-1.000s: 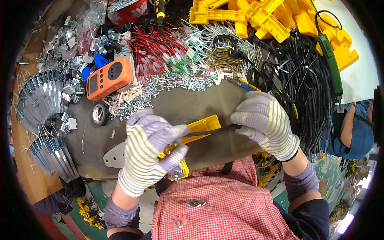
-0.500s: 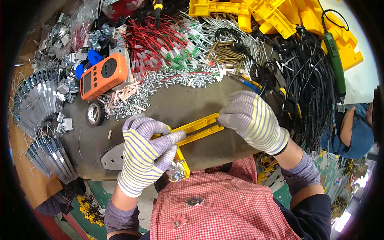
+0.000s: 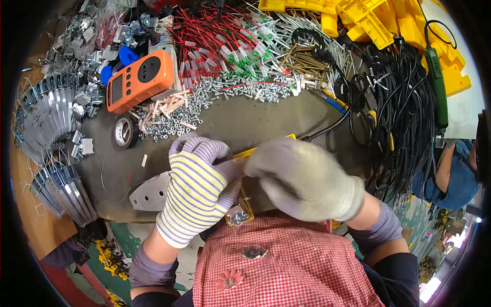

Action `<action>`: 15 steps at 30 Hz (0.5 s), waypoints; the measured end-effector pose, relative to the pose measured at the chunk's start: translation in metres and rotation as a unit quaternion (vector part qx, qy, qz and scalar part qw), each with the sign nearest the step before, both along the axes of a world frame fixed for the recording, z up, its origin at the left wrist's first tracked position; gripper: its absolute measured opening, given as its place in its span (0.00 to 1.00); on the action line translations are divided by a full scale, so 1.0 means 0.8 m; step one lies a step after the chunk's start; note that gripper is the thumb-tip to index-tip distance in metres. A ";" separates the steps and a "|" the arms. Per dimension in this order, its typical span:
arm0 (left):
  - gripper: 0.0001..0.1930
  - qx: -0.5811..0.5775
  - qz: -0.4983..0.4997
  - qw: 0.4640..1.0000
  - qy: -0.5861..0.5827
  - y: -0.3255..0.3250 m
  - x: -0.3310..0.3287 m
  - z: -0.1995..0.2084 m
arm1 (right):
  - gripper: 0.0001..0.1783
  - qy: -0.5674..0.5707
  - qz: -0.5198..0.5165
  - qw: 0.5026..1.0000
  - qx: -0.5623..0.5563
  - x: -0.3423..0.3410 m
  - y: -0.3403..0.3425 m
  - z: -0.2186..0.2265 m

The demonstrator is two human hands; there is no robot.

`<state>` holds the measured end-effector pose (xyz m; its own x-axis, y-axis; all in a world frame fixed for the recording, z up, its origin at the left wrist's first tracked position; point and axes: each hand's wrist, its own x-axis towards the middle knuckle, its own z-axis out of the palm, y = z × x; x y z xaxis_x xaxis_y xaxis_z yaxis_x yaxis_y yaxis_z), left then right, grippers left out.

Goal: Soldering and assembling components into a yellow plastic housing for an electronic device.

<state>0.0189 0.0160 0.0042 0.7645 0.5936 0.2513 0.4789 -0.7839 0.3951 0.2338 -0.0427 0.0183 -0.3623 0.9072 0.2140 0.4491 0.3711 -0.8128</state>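
Observation:
My left hand, in a striped knit glove, is closed around a yellow plastic handle shell, with the thumb and fingers at its bend. A flat grey metal plate with holes sticks out to the left from beneath this hand. Small metal parts sit in the shell's lower end. My right hand, gloved and smeared by motion, is over the shell's long arm and hides most of it; its fingertips come close to my left thumb. A black cable runs from the shell's far end towards the right.
An orange meter, black tape roll, nuts and screws lie beyond my hands. Red wires are piled behind. Black cables, a green tool and yellow shells are right. Metal blades lie left. Another person is at far right.
My right hand has moved left and nearer, from the shell's far end to over its arm. The black cable now shows running off to the right. My left hand keeps its grip.

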 end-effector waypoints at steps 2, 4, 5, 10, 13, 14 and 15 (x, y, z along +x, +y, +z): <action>0.11 0.004 0.018 0.998 -0.059 -0.003 0.001 0.003 | 0.14 -0.061 -0.064 0.996 0.015 -0.015 0.000 -0.020; 0.10 0.014 0.050 0.992 -0.113 -0.007 -0.006 0.011 | 0.15 -0.056 -0.061 0.997 0.003 -0.012 0.002 -0.019; 0.11 0.035 0.052 0.991 -0.115 -0.014 -0.016 0.019 | 0.14 -0.036 -0.035 0.999 -0.006 -0.003 0.003 -0.018; 0.18 0.081 0.033 0.995 -0.045 -0.079 -0.042 -0.004 | 0.13 -0.023 0.021 0.999 -0.011 -0.012 0.003 -0.010; 0.21 0.065 0.066 0.996 -0.009 -0.086 -0.035 -0.009 | 0.12 -0.092 0.032 0.995 -0.005 -0.012 0.002 -0.017; 0.21 0.071 0.079 0.994 -0.002 -0.086 -0.034 -0.009 | 0.12 -0.097 0.049 0.994 -0.003 -0.011 0.004 -0.017; 0.22 0.077 0.092 0.993 0.005 -0.086 -0.033 -0.009 | 0.12 -0.097 0.050 0.994 -0.004 -0.011 0.005 -0.017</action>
